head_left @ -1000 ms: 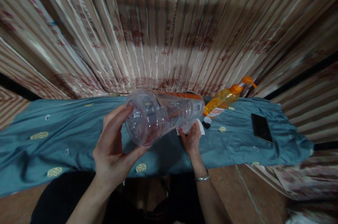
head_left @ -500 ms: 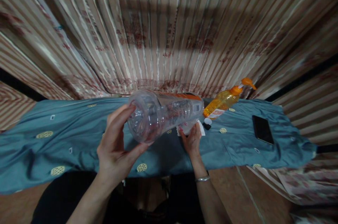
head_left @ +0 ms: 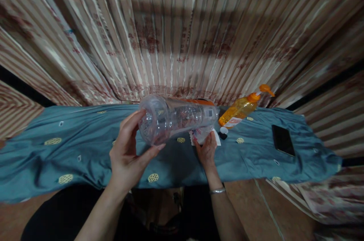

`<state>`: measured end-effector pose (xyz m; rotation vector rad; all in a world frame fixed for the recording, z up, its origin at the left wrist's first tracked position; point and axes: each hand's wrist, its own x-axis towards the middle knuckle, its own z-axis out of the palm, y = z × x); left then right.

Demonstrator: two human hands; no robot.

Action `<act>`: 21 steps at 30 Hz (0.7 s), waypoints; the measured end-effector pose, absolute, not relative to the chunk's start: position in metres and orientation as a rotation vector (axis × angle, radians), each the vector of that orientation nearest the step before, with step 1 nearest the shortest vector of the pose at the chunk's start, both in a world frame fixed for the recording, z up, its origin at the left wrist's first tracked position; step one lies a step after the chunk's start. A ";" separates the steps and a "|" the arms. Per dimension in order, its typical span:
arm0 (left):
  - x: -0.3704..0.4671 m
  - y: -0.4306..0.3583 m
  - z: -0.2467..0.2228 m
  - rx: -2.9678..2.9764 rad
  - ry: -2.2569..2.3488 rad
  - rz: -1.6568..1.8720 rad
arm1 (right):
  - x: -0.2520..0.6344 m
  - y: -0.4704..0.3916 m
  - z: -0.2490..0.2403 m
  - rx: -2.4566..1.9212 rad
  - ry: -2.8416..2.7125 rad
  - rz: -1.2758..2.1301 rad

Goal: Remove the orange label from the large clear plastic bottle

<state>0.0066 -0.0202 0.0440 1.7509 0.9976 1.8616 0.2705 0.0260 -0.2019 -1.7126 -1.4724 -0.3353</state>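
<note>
My left hand (head_left: 127, 150) grips a large clear plastic bottle (head_left: 182, 116) by its base, thumb below and fingers above. The bottle lies nearly level in the air, its far end to the right; printed text, a barcode and an orange patch show on it. Under that far end, my right hand (head_left: 208, 148) closes round a small clear container (head_left: 201, 134) with faint print, partly hidden by the bottle and fingers. White paper (head_left: 217, 139) lies beneath it. Beside the right hand are a white round cap (head_left: 223, 130) and a small black piece (head_left: 222, 135).
An orange pump bottle (head_left: 239, 111) lies slanted on the blue-green cloth (head_left: 176, 165) just right of the large bottle. Farther right is a black phone (head_left: 283, 140). A pleated, printed curtain (head_left: 170, 36) rises directly behind the cloth-covered surface.
The large bottle's far end has shifted slightly left, and its base a little up and right with my left hand. My right hand stays around the small container. The view has moved slightly.
</note>
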 end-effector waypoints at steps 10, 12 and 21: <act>0.010 -0.021 0.046 1.752 1.028 1.855 | 0.273 0.028 -0.212 -1.672 -1.473 -0.366; 0.010 -0.021 0.047 1.752 1.017 1.849 | 0.273 0.028 -0.214 -1.667 -1.476 -0.360; 0.012 -0.019 0.049 1.773 0.982 1.878 | 0.270 0.028 -0.210 -1.693 -1.478 -0.347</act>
